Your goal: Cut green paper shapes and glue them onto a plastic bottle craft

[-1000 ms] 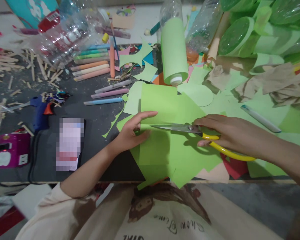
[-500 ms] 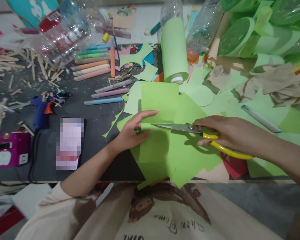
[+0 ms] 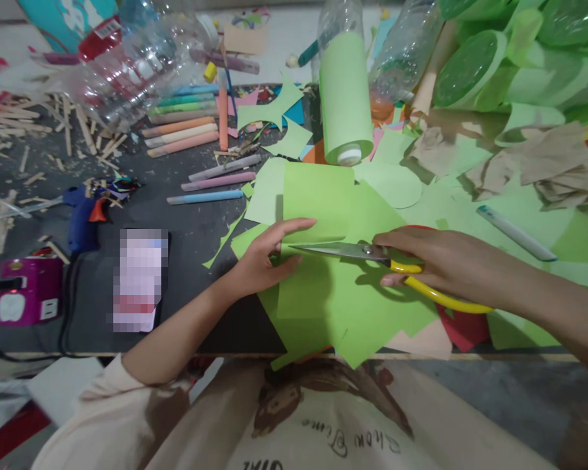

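Note:
My left hand [image 3: 267, 258] grips the left edge of a bright green sheet of paper [image 3: 318, 196], with the thumb below and the index finger stretched above. In my right hand [image 3: 445, 258] is a pair of scissors with yellow handles [image 3: 445, 301]. Their blades look closed and lie across the sheet, tip pointing left between my left thumb and index finger. A line runs across the sheet along the blades; whether it is cut through there I cannot tell. More green paper [image 3: 372, 307] lies underneath.
A bottle wrapped in light green paper [image 3: 345, 98] lies beyond the sheet. Coloured markers [image 3: 206, 197], a blue glue gun [image 3: 82, 222] and a phone [image 3: 140, 281] are to the left. Crumpled brown paper [image 3: 563, 163] and green-wrapped bottles [image 3: 543, 78] occupy the right.
The scissors have slid slightly left across the sheet, bringing the tip nearer its left edge. My left hand keeps its hold, and the whole view has shifted a little.

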Motion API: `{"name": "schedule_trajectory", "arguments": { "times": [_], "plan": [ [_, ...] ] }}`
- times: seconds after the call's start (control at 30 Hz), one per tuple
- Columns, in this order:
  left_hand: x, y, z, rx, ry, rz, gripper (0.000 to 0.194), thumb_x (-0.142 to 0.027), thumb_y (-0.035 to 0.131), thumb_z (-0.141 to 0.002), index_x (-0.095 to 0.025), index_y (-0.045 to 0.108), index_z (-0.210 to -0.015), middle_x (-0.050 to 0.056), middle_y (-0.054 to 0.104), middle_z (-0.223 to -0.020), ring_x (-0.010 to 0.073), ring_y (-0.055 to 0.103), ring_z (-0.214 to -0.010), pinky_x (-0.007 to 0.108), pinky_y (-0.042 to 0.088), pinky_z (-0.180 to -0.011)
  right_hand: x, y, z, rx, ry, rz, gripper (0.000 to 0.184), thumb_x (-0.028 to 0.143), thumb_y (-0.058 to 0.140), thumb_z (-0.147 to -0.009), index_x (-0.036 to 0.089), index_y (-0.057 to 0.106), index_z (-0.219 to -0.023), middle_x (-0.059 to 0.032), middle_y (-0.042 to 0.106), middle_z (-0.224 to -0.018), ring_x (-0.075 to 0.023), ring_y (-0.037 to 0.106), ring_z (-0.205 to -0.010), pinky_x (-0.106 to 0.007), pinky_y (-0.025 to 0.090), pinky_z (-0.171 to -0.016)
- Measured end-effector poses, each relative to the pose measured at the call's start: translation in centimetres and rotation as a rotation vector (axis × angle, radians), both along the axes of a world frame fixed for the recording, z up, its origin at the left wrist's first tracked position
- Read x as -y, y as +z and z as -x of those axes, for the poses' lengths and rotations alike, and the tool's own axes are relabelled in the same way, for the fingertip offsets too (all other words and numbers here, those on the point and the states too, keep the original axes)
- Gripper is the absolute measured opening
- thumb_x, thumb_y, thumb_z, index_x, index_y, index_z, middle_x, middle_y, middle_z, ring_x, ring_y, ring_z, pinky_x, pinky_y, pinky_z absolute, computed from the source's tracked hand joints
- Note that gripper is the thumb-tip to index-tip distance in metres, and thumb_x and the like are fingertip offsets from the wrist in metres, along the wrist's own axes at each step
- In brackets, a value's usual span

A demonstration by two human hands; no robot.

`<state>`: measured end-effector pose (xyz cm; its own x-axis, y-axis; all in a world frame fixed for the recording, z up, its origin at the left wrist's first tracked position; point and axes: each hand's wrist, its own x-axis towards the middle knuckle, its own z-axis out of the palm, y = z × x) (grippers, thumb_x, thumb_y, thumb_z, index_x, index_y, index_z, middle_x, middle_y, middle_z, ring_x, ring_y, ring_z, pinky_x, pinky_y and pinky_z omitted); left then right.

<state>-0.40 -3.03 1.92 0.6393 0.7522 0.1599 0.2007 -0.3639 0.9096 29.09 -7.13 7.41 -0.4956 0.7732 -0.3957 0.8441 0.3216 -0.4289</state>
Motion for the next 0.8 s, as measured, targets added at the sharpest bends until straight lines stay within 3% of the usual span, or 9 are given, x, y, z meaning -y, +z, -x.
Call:
{"name": "schedule_trajectory", "arguments": {
  "times": [0.27, 0.4, 0.53, 0.8],
  "plan": [
    [-0.14, -0.23, 0.07, -0.001, 0.006, 0.002, 0.047, -0.014, 0.058, -0.088, -0.022, 0.054, -0.133, 0.009, 0.061, -0.136, 0.0228, 0.062, -0.116, 0.023, 0.054, -0.071, 0.02, -0.03, -0.08, -0.035, -0.003, 0.011, 0.08, 0.081, 0.021, -0.086, 0.02, 0.065, -0.114, -0.0138, 0.073, -0.092, -0.025, 0.067, -0.065, -0.029, 0.041, -0.049],
    [-0.09, -0.23, 0.05, -0.021, 0.006, 0.042, 0.047, -0.017, 0.057, -0.088, -0.023, 0.054, -0.134, 0.009, 0.061, -0.136, 0.0214, 0.064, -0.11, 0.021, 0.05, -0.062, 0.09, -0.26, -0.15, -0.036, -0.01, -0.027, 0.077, 0.08, 0.021, -0.087, 0.023, 0.065, -0.113, -0.012, 0.073, -0.088, -0.0245, 0.067, -0.065, -0.028, 0.038, -0.048],
    [-0.02, -0.14, 0.02, -0.039, 0.018, 0.078, 0.047, -0.017, 0.057, -0.088, -0.022, 0.054, -0.134, 0.01, 0.061, -0.135, 0.0216, 0.063, -0.111, 0.019, 0.05, -0.061, 0.11, -0.56, -0.25, -0.049, -0.018, -0.045, 0.071, 0.078, 0.026, -0.089, 0.024, 0.064, -0.116, -0.0124, 0.073, -0.095, -0.025, 0.068, -0.069, -0.029, 0.039, -0.049],
    [-0.1, -0.15, -0.05, -0.025, 0.0, 0.109, 0.05, -0.014, 0.057, -0.086, -0.023, 0.054, -0.135, 0.009, 0.06, -0.137, 0.0223, 0.061, -0.117, 0.018, 0.048, -0.06, -0.08, -0.53, 0.23, -0.026, 0.007, -0.038, 0.08, 0.079, 0.018, -0.088, 0.021, 0.064, -0.12, -0.0152, 0.072, -0.099, -0.0273, 0.067, -0.07, -0.032, 0.041, -0.051]
  ]
}}
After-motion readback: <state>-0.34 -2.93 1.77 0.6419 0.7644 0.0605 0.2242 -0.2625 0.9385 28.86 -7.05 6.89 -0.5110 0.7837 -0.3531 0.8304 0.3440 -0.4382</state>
